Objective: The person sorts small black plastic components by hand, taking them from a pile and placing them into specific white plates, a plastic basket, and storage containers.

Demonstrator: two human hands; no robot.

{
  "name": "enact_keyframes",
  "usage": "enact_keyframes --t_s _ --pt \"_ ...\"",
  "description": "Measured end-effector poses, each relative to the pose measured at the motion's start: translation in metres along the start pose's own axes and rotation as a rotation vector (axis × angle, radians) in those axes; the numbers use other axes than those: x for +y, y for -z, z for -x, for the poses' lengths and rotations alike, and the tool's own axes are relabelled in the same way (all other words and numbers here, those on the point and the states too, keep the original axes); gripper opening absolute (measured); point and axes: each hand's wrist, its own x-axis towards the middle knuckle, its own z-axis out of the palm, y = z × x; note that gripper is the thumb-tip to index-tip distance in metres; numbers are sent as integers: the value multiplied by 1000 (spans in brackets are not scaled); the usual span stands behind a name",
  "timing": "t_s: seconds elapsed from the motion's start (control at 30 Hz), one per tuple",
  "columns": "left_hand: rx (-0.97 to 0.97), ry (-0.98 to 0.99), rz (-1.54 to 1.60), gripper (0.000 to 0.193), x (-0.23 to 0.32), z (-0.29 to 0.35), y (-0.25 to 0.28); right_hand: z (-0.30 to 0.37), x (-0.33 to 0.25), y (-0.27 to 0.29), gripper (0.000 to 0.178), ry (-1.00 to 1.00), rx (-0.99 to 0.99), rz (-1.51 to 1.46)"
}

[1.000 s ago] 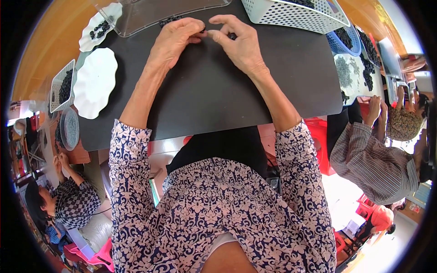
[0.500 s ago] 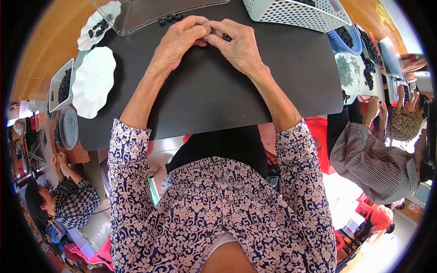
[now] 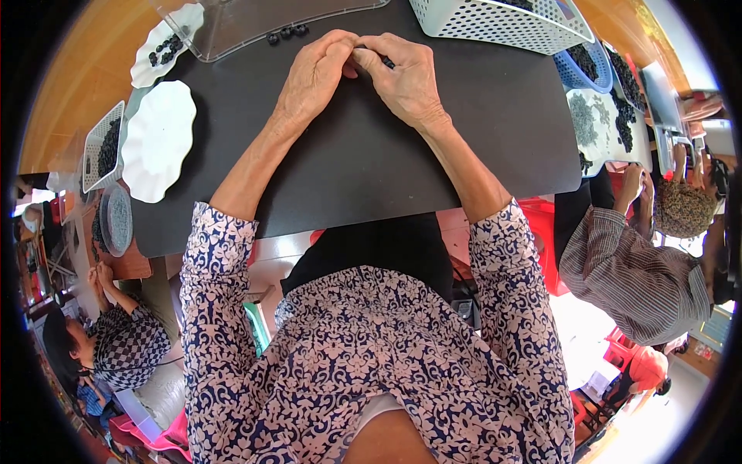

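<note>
Over the far part of the dark tabletop [image 3: 340, 170], my two hands meet fingertip to fingertip. My left hand [image 3: 318, 71] is closed in a pinch, and its back hides whatever lies between the fingers. My right hand [image 3: 406, 81] is closed too, thumb and forefinger reaching to the left fingertips. A small black piece [image 3: 388, 63] shows in its curled fingers; how many it holds I cannot tell. Just beyond my left hand, several small round black pieces [image 3: 287, 33] lie in a row beside a clear plastic tray [image 3: 220, 51].
At the left are two white scalloped plates [image 3: 160, 143], the farther one holding black pieces [image 3: 165, 51], and a white basket [image 3: 94, 158]. A white perforated basket [image 3: 495, 29] stands far right, near a blue basket [image 3: 568, 73]. Other people sit working on both sides.
My left hand has rolled over and moved slightly right, so its thumb is less visible and its back shows more. My right hand stays nearly in place, fingers still closed.
</note>
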Motion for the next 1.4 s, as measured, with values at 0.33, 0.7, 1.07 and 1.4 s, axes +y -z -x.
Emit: enact_keyframes --t_s 0.33,0.7,1.07,1.4 --pt "-80 182 243 31 -8 -8 5 -2 -1 4 24 60 -89 64" --pt "-73 221 310 27 -14 -7 8 -1 -4 3 27 40 -104 46" --pt "-156 71 59 36 -3 -3 4 -2 -8 7 14 -17 3 3" --pt "-431 195 384 34 4 14 -1 -11 -10 23 18 -35 169 22"
